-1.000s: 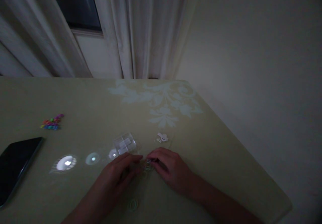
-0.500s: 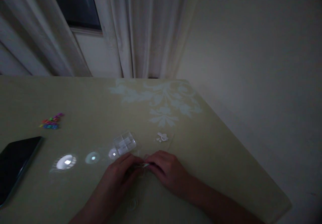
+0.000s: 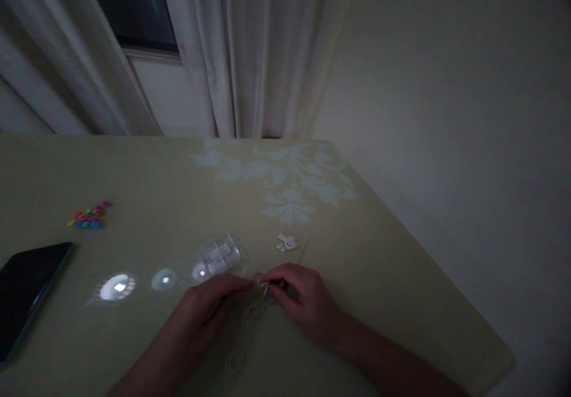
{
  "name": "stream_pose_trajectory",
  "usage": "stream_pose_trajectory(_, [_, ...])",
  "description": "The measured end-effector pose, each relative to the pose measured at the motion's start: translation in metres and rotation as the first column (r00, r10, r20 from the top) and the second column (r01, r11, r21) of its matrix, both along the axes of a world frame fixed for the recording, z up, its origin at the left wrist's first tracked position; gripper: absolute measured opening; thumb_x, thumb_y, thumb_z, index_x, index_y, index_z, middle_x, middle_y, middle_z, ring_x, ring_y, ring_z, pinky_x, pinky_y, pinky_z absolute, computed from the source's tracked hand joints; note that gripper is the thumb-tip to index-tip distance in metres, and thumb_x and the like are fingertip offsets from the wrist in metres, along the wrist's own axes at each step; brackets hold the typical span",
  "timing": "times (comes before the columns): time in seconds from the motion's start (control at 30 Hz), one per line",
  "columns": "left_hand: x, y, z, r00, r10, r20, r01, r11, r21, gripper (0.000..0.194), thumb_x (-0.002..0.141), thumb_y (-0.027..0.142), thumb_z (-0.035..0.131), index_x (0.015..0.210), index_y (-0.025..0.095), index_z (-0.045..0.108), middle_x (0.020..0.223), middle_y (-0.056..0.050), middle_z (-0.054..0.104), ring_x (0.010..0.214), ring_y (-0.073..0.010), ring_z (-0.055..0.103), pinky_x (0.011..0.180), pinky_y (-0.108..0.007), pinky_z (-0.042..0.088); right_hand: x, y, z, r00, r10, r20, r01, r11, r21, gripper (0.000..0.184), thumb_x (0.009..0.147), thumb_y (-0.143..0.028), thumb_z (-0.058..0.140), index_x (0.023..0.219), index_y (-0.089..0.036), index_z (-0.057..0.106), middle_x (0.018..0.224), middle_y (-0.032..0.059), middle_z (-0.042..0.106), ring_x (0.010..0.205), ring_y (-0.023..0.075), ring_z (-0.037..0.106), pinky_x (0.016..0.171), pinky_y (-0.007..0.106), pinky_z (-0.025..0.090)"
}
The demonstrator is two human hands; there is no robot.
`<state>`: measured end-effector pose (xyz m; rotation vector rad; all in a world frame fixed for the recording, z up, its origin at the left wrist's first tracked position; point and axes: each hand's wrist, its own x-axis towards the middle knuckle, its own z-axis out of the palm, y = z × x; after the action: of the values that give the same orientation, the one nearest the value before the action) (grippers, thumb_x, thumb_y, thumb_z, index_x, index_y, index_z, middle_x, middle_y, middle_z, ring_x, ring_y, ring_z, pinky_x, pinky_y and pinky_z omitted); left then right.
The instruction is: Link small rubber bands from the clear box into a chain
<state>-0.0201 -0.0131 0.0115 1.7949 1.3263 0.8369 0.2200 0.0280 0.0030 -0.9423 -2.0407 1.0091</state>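
Note:
My right hand [image 3: 307, 302] pinches thin, pale rubber bands [image 3: 266, 288] between thumb and index finger. Close on the left, my left hand [image 3: 214, 302] has its fingers drawn together, the index fingertip against the same bands. Whatever lies between its thumb and finger is hidden. Several pale loops [image 3: 252, 313] hang or lie just below the fingertips; in the dim light I cannot tell which. Nearer to me, a few loose greenish bands [image 3: 234, 361] rest on the table.
Beyond my left hand stands a clear compartment box [image 3: 220, 254]. Small white plastic pieces [image 3: 285, 243] lie past my right hand. Farther left are a pile of small colourful pieces [image 3: 90, 215] and a black phone or tablet [image 3: 31, 296]. The table [image 3: 401, 302] meets a wall at right.
My hands came together at the bands, then the fingertips drew slightly apart. The pale loops below the fingers show more now. Things on the table stay where they were.

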Motion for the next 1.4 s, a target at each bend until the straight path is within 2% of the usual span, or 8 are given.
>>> stream_pose_trajectory(0.27, [-0.006, -0.006, 0.001, 0.985, -0.044, -0.169, 0.044, 0.999, -0.003, 0.019, 0.090, 0.036, 0.074, 0.108, 0.032, 0.078, 0.110, -0.005, 0.077, 0.104, -0.0264, 0.073, 0.090, -0.035, 0.061, -0.001, 0.001, 0.001, 1.000, 0.001, -0.018, 0.001, 0.995, 0.098, 0.026, 0.102, -0.042, 0.068, 0.103, -0.022, 0.082, 0.088, 0.0045, 0.077, 0.079, 0.0154, 0.069, 0.075, 0.026, 0.054])
stream_pose_trajectory(0.43, [-0.015, -0.010, -0.004, 0.967, -0.112, -0.228, 0.102, 0.993, -0.055, 0.065, 0.065, 0.024, 0.091, 0.126, 0.033, 0.071, 0.129, -0.006, 0.070, 0.117, -0.0305, 0.068, 0.100, -0.041, 0.059, 0.000, 0.000, 0.000, 0.995, 0.076, 0.060, -0.084, 0.987, 0.139, 0.022, 0.106, -0.030, 0.061, 0.115, -0.022, 0.080, 0.103, 0.0070, 0.078, 0.092, 0.0177, 0.071, 0.087, 0.030, 0.056])
stream_pose_trajectory(0.53, [-0.007, -0.009, -0.007, 0.973, -0.076, -0.219, 0.064, 0.996, -0.062, 0.064, 0.071, 0.018, 0.084, 0.131, 0.032, 0.068, 0.127, -0.006, 0.069, 0.110, -0.0271, 0.071, 0.095, -0.038, 0.060, 0.004, 0.000, 0.006, 0.988, 0.076, 0.133, -0.091, 0.990, 0.106, 0.024, 0.099, -0.034, 0.072, 0.120, -0.023, 0.077, 0.111, 0.0070, 0.075, 0.103, 0.0202, 0.069, 0.097, 0.034, 0.054])
stream_pose_trajectory(0.67, [0.008, -0.007, -0.014, 0.982, -0.011, -0.190, 0.008, 1.000, -0.018, 0.051, 0.083, 0.018, 0.073, 0.132, 0.030, 0.068, 0.123, -0.008, 0.070, 0.103, -0.0245, 0.074, 0.088, -0.034, 0.061, 0.007, 0.000, 0.013, 0.954, 0.139, 0.267, -0.135, 0.990, -0.033, 0.076, 0.079, -0.045, 0.092, 0.145, -0.022, 0.062, 0.134, 0.0112, 0.063, 0.122, 0.0257, 0.061, 0.109, 0.037, 0.051])
stream_pose_trajectory(0.97, [0.027, -0.004, -0.023, 0.984, 0.068, -0.166, -0.044, 0.989, 0.141, 0.025, 0.103, 0.027, 0.051, 0.107, 0.025, 0.076, 0.095, -0.006, 0.073, 0.086, -0.0214, 0.073, 0.079, -0.032, 0.059, -0.008, 0.000, -0.001, 0.966, 0.067, 0.250, -0.083, 0.995, 0.051, 0.020, 0.104, -0.024, 0.065, 0.121, -0.020, 0.074, 0.107, 0.0072, 0.071, 0.099, 0.0198, 0.068, 0.092, 0.032, 0.057])
stream_pose_trajectory(1.17, [0.007, -0.003, -0.007, 0.991, -0.023, -0.130, 0.024, 1.000, 0.009, 0.027, 0.103, 0.029, 0.052, 0.116, 0.028, 0.075, 0.108, -0.005, 0.077, 0.098, -0.0222, 0.073, 0.088, -0.032, 0.059, 0.003, 0.004, 0.003, 0.987, 0.068, 0.148, -0.083, 0.991, 0.104, 0.021, 0.106, -0.025, 0.061, 0.123, -0.021, 0.072, 0.111, 0.0073, 0.076, 0.103, 0.0195, 0.070, 0.096, 0.033, 0.055])
stream_pose_trajectory(1.33, [0.008, -0.007, -0.016, 0.969, -0.017, -0.248, 0.019, 1.000, 0.005, 0.027, 0.092, 0.026, 0.065, 0.117, 0.030, 0.074, 0.111, -0.005, 0.073, 0.092, -0.0221, 0.074, 0.080, -0.031, 0.059, 0.010, 0.006, 0.013, 0.949, 0.127, 0.290, -0.144, 0.989, 0.040, 0.060, 0.086, -0.036, 0.087, 0.140, -0.021, 0.063, 0.133, 0.0114, 0.066, 0.124, 0.0261, 0.061, 0.110, 0.040, 0.050])
stream_pose_trajectory(1.4, [0.015, -0.007, -0.020, 0.963, 0.019, -0.269, -0.005, 0.999, 0.052, 0.021, 0.096, 0.024, 0.058, 0.109, 0.029, 0.075, 0.108, -0.005, 0.073, 0.092, -0.0223, 0.074, 0.080, -0.032, 0.058, 0.008, 0.005, 0.012, 0.925, 0.150, 0.350, -0.170, 0.985, 0.025, 0.056, 0.087, -0.037, 0.086, 0.136, -0.019, 0.066, 0.130, 0.0117, 0.064, 0.122, 0.0258, 0.061, 0.107, 0.038, 0.052])
